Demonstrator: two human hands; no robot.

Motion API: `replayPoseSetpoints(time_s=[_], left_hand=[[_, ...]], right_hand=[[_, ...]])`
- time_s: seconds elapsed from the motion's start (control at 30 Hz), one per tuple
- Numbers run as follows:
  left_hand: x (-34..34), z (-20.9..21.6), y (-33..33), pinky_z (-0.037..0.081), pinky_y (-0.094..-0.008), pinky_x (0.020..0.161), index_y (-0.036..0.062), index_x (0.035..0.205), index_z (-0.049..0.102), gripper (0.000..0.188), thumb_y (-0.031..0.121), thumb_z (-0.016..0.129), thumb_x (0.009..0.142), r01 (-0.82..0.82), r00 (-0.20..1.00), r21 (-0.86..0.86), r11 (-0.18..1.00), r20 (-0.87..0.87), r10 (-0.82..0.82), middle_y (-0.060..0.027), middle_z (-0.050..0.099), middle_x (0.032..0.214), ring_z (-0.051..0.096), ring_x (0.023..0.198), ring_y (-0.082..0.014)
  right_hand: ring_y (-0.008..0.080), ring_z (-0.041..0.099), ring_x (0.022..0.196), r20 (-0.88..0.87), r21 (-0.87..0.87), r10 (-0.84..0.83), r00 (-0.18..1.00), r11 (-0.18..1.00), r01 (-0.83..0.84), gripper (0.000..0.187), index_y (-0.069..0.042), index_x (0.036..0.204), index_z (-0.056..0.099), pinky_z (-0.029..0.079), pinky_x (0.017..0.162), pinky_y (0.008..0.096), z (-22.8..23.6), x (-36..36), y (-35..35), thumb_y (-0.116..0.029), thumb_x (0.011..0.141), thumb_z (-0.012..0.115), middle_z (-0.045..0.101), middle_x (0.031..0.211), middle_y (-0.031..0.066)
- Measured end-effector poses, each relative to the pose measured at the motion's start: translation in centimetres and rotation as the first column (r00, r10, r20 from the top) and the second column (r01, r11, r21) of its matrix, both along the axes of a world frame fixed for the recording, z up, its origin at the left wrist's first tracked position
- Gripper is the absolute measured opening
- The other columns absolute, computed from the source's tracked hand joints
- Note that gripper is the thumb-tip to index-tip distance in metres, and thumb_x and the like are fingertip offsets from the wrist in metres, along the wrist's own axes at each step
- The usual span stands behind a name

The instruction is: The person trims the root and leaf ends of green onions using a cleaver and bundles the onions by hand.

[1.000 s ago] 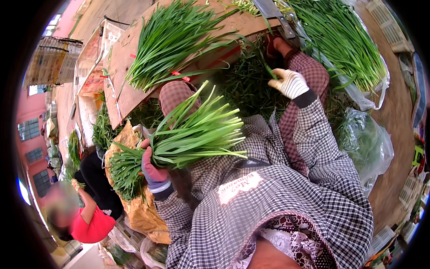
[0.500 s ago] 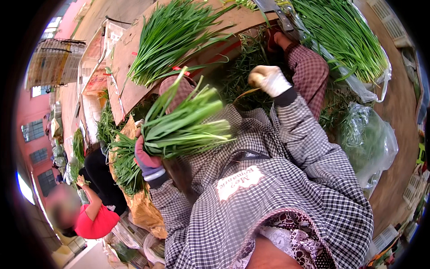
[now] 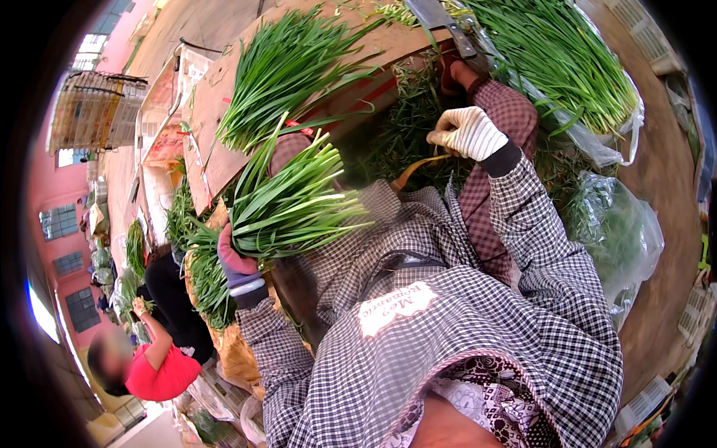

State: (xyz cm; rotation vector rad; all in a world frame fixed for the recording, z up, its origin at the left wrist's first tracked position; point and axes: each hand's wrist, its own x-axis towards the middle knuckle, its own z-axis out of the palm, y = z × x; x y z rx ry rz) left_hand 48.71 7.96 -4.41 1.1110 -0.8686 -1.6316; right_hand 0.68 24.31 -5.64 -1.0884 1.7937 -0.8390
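My left hand (image 3: pixel 237 257), in a pink and purple glove, is closed round a bunch of Chinese chives (image 3: pixel 291 205). The pale cut ends point right, across my lap, and the green leaf tips bend up and left. My right hand (image 3: pixel 470 133), in a white knitted glove, is raised over my checked trouser leg with its fingers pinched together. From beneath those fingers a yellow-brown leaf-like strip (image 3: pixel 415 169) trails down to the left; its hold is partly hidden. A spread pile of chives (image 3: pixel 291 75) lies on the wooden board (image 3: pixel 205 112) ahead.
A cleaver (image 3: pixel 448 24) rests at the board's far right edge. Right of it, more chives (image 3: pixel 567 63) lie on plastic. A clear plastic bag (image 3: pixel 620 239) stands at my right. Loose greens (image 3: pixel 209 280) lie on brown sacking at my left, near a person in red (image 3: pixel 160 366).
My left hand has shifted slightly left and down with the chives, whose cut ends now fan out more clearly. My right hand has moved right, and the yellow-brown strip has moved with it.
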Motion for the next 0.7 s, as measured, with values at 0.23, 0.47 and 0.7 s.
replayPoseSetpoints(time_s=[0.23, 0.47, 0.7], left_hand=[[-0.1, -0.5, -0.2, 0.053, -0.0367, 0.086, -0.0021, 0.120, 0.056, 0.032, 0.011, 0.047, 0.092, -0.053, 0.998, -0.044, 0.998, 0.029, 0.055, -0.0148, 0.064, 0.109, 0.064, 0.096, -0.0249], [-1.4, 2.0, 0.2, 0.052, -0.0379, 0.088, 0.0019, 0.118, 0.056, 0.031, 0.015, 0.050, 0.091, 0.013, 0.999, -0.015, 1.000, 0.031, -0.013, -0.0132, 0.063, 0.111, 0.062, 0.100, -0.0241], [-1.9, 2.5, 0.1, 0.052, -0.0377, 0.089, 0.0031, 0.125, 0.049, 0.035, 0.014, 0.048, 0.091, 0.057, 0.994, -0.077, 0.995, 0.099, -0.049, -0.0140, 0.060, 0.116, 0.062, 0.103, -0.0248]], right_hand=[[0.0267, 0.065, 0.066, -0.451, -0.167, 0.092, 0.888, 0.968, -0.186, 0.025, -0.003, 0.089, 0.068, 0.051, 0.063, 0.0355, -2.9, 1.5, -0.7, -0.023, 0.074, 0.071, 0.066, 0.073, 0.0154], [0.0227, 0.066, 0.069, -0.332, -0.272, 0.127, 0.935, 0.936, -0.224, 0.030, -0.006, 0.104, 0.066, 0.053, 0.065, 0.0326, -4.2, 3.2, -1.9, -0.008, 0.074, 0.062, 0.067, 0.081, 0.0155], [0.0172, 0.065, 0.069, -0.036, -0.103, 0.112, 0.993, 0.988, -0.115, 0.043, -0.008, 0.115, 0.064, 0.052, 0.063, 0.0288, -3.5, -0.4, -1.0, 0.005, 0.076, 0.053, 0.070, 0.085, 0.0115]])
